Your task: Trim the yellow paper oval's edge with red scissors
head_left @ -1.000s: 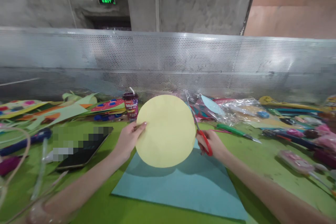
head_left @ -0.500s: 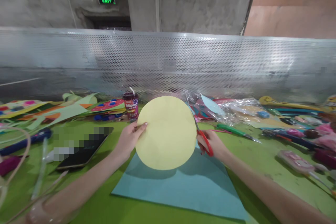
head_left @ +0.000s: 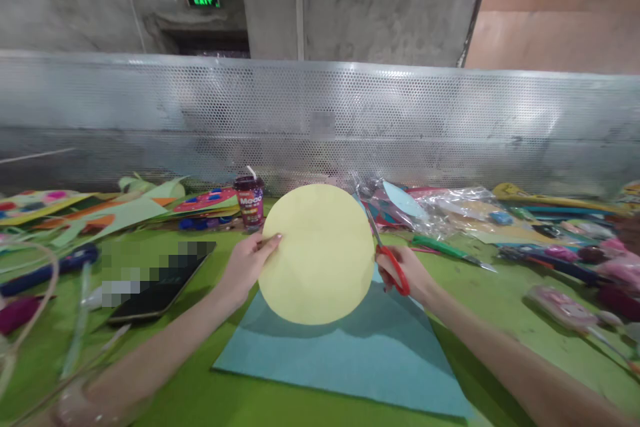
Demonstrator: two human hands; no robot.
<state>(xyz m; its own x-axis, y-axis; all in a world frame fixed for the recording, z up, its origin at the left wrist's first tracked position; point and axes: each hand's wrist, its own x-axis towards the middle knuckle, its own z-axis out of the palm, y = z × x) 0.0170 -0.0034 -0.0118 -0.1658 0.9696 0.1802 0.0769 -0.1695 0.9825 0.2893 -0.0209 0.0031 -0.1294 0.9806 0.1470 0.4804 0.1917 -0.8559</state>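
My left hand (head_left: 245, 265) pinches the left edge of a pale yellow paper circle (head_left: 317, 253) and holds it upright above the table. To the circle's right, my right hand (head_left: 407, 272) grips red-handled scissors (head_left: 387, 253), whose blades point up along the circle's right edge. Under both hands a light blue paper sheet (head_left: 350, 353) lies flat on the green table (head_left: 475, 307).
A dark drink cup (head_left: 249, 199) stands behind the circle. A black phone (head_left: 160, 283) lies at the left, with coloured paper cut-outs (head_left: 100, 210) beyond it. Plastic bags, a green-handled tool (head_left: 445, 250) and pens crowd the right. A perforated metal panel (head_left: 320, 120) backs the table.
The yellow circle has sunk slightly and turned a little in my left hand. My right hand with the scissors has shifted slightly to the right along its edge.
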